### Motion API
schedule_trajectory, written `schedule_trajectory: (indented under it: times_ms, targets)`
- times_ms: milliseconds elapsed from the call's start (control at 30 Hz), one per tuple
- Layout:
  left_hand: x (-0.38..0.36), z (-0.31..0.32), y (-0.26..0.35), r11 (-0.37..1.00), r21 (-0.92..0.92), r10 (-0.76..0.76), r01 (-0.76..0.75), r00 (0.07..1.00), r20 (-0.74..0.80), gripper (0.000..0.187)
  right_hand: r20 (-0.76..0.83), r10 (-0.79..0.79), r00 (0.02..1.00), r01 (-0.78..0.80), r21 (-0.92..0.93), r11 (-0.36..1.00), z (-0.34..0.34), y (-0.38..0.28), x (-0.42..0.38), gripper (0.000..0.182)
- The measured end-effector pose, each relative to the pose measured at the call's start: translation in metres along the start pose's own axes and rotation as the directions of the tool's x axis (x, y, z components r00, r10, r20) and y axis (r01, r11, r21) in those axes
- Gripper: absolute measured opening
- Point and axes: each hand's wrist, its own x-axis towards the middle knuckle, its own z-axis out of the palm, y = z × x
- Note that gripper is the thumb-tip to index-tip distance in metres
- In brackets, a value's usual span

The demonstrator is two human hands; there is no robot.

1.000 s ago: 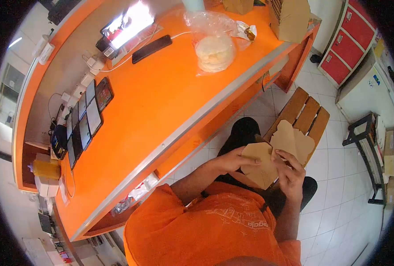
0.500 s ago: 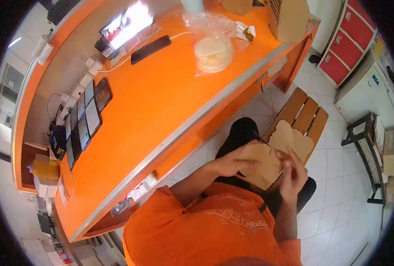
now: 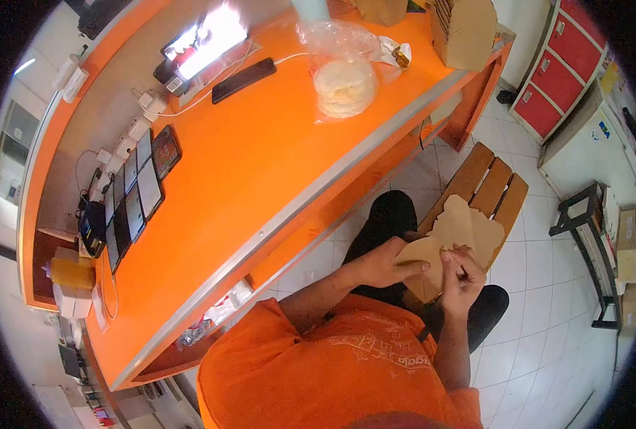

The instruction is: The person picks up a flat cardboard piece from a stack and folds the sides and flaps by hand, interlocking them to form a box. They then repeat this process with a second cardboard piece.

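Note:
Over my lap I hold a brown cardboard takeaway box [image 3: 422, 252], partly folded, its near side bent. My left hand [image 3: 391, 265] grips its left side, thumb lying across the board. At the right edge, my right hand [image 3: 464, 277] pinches the board between thumb and curled fingers. Beyond the hands, a flat, unfolded cardboard piece [image 3: 468, 223] with curved flaps lies on a slatted wooden bench [image 3: 481, 171], overlapping the held box in this view.
To the left runs an orange counter [image 3: 239, 186]. It bears several phones [image 3: 138, 193], a black phone [image 3: 243, 80], a bag of round flatbreads [image 3: 345, 87] and stacked cardboard boxes [image 3: 468, 32]. Red lockers [image 3: 560, 68] and a black stool [image 3: 590, 243] stand to the right.
My right hand has moved slightly left and closed into a pinch on the box's edge. The held cardboard has bent and tilted between my hands.

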Motion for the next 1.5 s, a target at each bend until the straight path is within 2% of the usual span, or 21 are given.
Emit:
schedule_trajectory:
  times_ms: [67, 200, 300, 400, 500, 600, 700, 800, 900, 1000, 1033, 1100, 1133, 1167, 1200, 1233, 1267, 1333, 1367, 1400, 1500]
  targets:
    - [-0.006, -0.004, 0.031, 0.987, 0.154, -0.051, 0.054, 0.999, -0.018, 0.029, 0.051, 0.037, 0.998, -0.039, 0.039, 0.998, -0.001, -0.007, 0.004, 0.005]
    - [-0.003, -0.005, 0.027, 0.912, 0.403, -0.092, 0.074, 0.995, 0.025, 0.027, 0.097, 0.178, 0.979, -0.18, 0.014, 0.984, -0.005, -0.004, 0.003, 0.006]
    - [0.003, 0.001, -0.021, 0.977, 0.175, 0.128, -0.124, 0.992, -0.012, 0.027, 0.094, 0.173, 0.98, -0.184, 0.124, 0.975, -0.007, -0.007, 0.009, 0.009]
    - [0.005, 0.001, 0.003, 0.895, 0.276, 0.395, -0.351, 0.911, -0.122, 0.027, 0.158, 0.192, 0.969, -0.209, 0.101, 0.973, -0.024, 0.002, 0.007, 0.012]
    - [0.008, -0.004, -0.002, 0.957, 0.09, 0.283, -0.275, 0.956, -0.08, 0.027, 0.139, 0.179, 0.974, -0.192, 0.088, 0.977, -0.023, -0.006, 0.008, 0.014]
    - [0.008, -0.015, -0.014, 0.992, 0.089, 0.091, -0.09, 0.996, -0.003, 0.028, 0.177, 0.338, 0.925, -0.372, 0.229, 0.899, -0.028, -0.014, 0.016, 0.017]
    - [0.006, -0.016, -0.013, 0.979, 0.076, 0.195, -0.191, 0.98, -0.05, 0.027, 0.144, 0.2, 0.969, -0.206, 0.028, 0.978, -0.027, 0.007, 0.004, 0.02]
    - [0.006, -0.02, -0.02, 0.999, -0.009, 0.04, -0.04, 0.999, -0.035, 0.027, 0.271, 0.273, 0.923, -0.267, -0.06, 0.962, -0.03, -0.006, 0.017, 0.026]
    - [0.017, -0.03, -0.048, 0.958, -0.261, -0.148, 0.121, 0.985, -0.087, 0.037, 0.393, 0.025, 0.919, -0.018, -0.021, 1.0, -0.018, -0.035, 0.016, 0.041]
    - [0.022, -0.047, -0.056, 0.607, -0.778, 0.005, 0.159, 0.979, 0.205, 0.05, 0.576, -0.095, 0.812, 0.207, -0.131, 0.97, -0.02, -0.018, 0.012, 0.057]
    - [0.019, -0.055, -0.053, 0.596, -0.797, 0.109, 0.102, 0.973, 0.205, 0.06, 0.451, -0.076, 0.889, 0.108, -0.044, 0.993, -0.022, -0.006, 0.011, 0.056]
    - [0.029, -0.068, -0.046, 0.535, -0.834, 0.281, 0.136, 0.902, 0.327, 0.059, 0.185, 0.017, 0.983, -0.049, 0.174, 0.983, -0.024, 0.013, 0.012, 0.055]
    - [0.032, -0.071, -0.043, 0.504, -0.848, 0.364, 0.162, 0.851, 0.379, 0.059, 0.072, 0.168, 0.983, -0.183, 0.335, 0.924, -0.023, 0.01, 0.015, 0.051]
    - [0.03, -0.066, -0.035, 0.787, -0.616, 0.294, -0.003, 0.88, 0.372, 0.058, -0.018, 0.332, 0.943, -0.279, 0.498, 0.821, -0.017, 0.005, 0.022, 0.046]
    - [0.023, -0.052, -0.027, 0.949, -0.283, 0.239, -0.142, 0.908, 0.345, 0.057, -0.086, 0.499, 0.863, -0.329, 0.653, 0.682, -0.015, 0.001, 0.027, 0.042]
    - [0.019, -0.035, -0.016, 0.965, 0.091, 0.209, -0.247, 0.928, 0.309, 0.056, -0.15, 0.581, 0.8, -0.369, 0.64, 0.673, -0.014, 0.009, 0.027, 0.034]
    - [0.019, -0.015, -0.008, 0.939, 0.107, 0.296, -0.327, 0.926, 0.234, 0.048, -0.18, 0.626, 0.759, -0.406, 0.621, 0.671, -0.014, 0.022, 0.027, 0.034]
    - [0.021, -0.009, -0.014, 0.972, 0.235, -0.028, 0.008, 0.996, 0.08, 0.039, -0.23, 0.6, 0.767, -0.458, 0.46, 0.761, -0.015, 0.046, 0.025, 0.036]
    - [0.019, -0.004, 0.002, 0.989, 0.123, -0.069, 0.08, 0.993, -0.098, 0.032, -0.375, 0.33, 0.866, -0.314, 0.105, 0.944, -0.014, 0.029, 0.034, 0.035]
    - [0.021, -0.007, -0.011, 0.994, 0.004, 0.105, -0.105, 0.989, -0.106, 0.032, -0.383, 0.024, 0.923, -0.141, -0.281, 0.949, -0.014, 0.009, 0.042, 0.034]
    - [0.014, -0.009, -0.007, 0.986, -0.096, 0.131, -0.137, 0.989, -0.068, 0.035, 0.011, -0.255, 0.967, 0.229, -0.475, 0.85, -0.031, -0.014, 0.041, 0.033]
